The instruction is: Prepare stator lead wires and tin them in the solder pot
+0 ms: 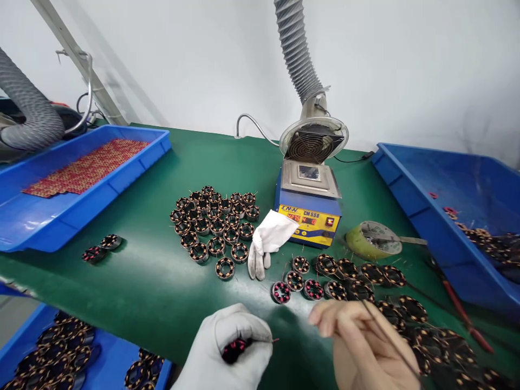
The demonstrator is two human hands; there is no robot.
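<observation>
My left hand (227, 349), in a white glove, is closed around a small wire-wound ring, a motor stator (235, 349) with dark and pink-red parts. A short wire end pokes out past its fingertips. The glove hides most of the ring. To its right, my bare right hand (365, 344) has curled fingers, blurred by motion. Across it runs a thin dark stick-like tool (385, 333), seemingly held; its kind is unclear. Just beyond both hands stand two stators with pink-red tops, one of them the nearer stator (281, 292), among several copper-coloured ones (335, 291).
A solder pot (311, 214) with lit digits stands under a fume hose (298, 49). Beside it lie a white glove (274, 233), grouped stators (217, 246), a yellow-green cup (371, 241) and red-handled pliers (463, 309). Blue trays flank the green table, left (150, 154) and right (406, 184).
</observation>
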